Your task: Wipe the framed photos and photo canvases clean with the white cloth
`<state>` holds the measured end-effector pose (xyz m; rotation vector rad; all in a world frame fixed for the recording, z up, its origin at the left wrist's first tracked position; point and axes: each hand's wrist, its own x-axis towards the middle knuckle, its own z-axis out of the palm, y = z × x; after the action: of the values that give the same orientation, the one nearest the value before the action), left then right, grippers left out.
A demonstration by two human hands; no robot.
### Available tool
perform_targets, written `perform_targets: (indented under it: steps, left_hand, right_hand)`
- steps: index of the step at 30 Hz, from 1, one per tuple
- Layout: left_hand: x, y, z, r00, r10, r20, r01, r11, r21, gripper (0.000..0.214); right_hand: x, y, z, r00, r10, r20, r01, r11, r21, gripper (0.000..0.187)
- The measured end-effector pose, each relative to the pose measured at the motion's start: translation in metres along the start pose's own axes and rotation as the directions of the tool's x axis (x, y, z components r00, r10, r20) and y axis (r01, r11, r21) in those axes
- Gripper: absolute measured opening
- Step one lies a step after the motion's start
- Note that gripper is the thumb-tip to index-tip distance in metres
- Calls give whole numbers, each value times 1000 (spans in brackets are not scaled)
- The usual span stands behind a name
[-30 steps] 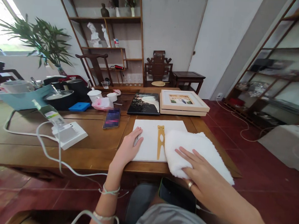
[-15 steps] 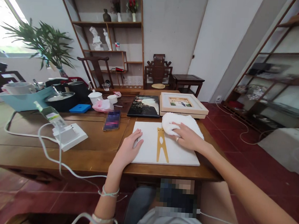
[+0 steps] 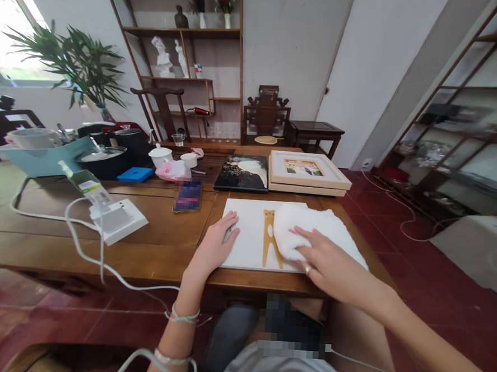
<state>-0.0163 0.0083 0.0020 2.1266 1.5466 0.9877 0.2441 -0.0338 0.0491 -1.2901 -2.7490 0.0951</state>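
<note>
1. My right hand [image 3: 328, 264] grips the white towel [image 3: 319, 227], fingers sunk into its bunched fold.
2. Half a second ago the towel sits at the white board's [image 3: 245, 245] far right corner; now I have it nearer me, over the board's right part, on the worktop [image 3: 164, 256].
3. Its edge now runs along the gold shape's [image 3: 267, 237] right side.
4. My left hand [image 3: 213, 245] stays on the board's left edge, fingers loose and extended.
</note>
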Motion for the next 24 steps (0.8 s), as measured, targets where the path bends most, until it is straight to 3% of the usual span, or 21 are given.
perform_targets:
  steps: [5, 9, 13, 17, 20, 24]
  left_hand:
    - [0, 0, 1, 1000, 1, -4, -1, 1000, 5, 41]
    - [-1, -1, 1, 1000, 5, -5, -5, 1000, 6, 40]
    - [-1, -1, 1, 1000, 0, 1, 0, 1000, 3, 41]
    - [0, -1, 0, 1000, 4, 4, -4, 1000, -1, 41]
    - [0, -1, 0, 1000, 4, 0, -4, 1000, 1, 42]
    - [0, 0, 0, 1000, 8, 1, -8, 1000, 11, 42]
  right_hand:
    - [-37, -34, -13, 995, -10, 95, 10, 1000, -4, 28]
    - [-32, -26, -21, 989, 12, 146, -18, 999, 35, 27]
    - [1, 2, -22, 988, 77, 131, -81, 996, 27, 31]
    - [44, 25, -17, 976, 214, 39, -213, 976, -40, 33]
    - [76, 29, -14, 972, 234, -14, -234, 971, -44, 45]
    - [113, 15, -13, 982, 188, -10, -188, 982, -32, 45]
